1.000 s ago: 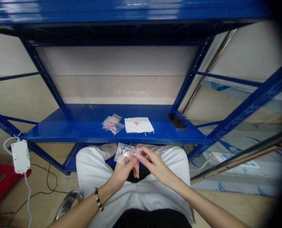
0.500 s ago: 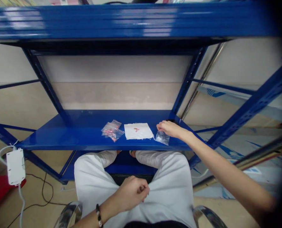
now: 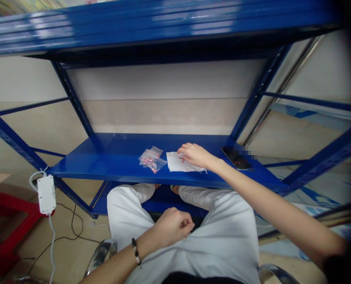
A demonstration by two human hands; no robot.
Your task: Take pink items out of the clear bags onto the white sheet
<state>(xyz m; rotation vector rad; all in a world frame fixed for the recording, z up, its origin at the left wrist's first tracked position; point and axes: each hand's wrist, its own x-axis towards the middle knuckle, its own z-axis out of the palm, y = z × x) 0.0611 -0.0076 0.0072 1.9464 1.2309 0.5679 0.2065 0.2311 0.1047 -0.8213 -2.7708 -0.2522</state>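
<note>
My right hand [image 3: 194,155] lies with fingertips together on the white sheet [image 3: 178,163] on the blue shelf [image 3: 110,161]; whether they pinch anything I cannot tell. Small clear bags [image 3: 152,159] lie just left. My left hand [image 3: 173,226], a closed fist, rests on my lap.

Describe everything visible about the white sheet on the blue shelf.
The white sheet is a small, thin, roughly square piece, either paper or cloth, lying flat near the front edge of the blue shelf. Its edges look slightly frayed or curled. The right hand rests on its right part, fingers down, covering whatever lies there. Small clear bags with pink bits sit just to its left, not touching it.
</note>
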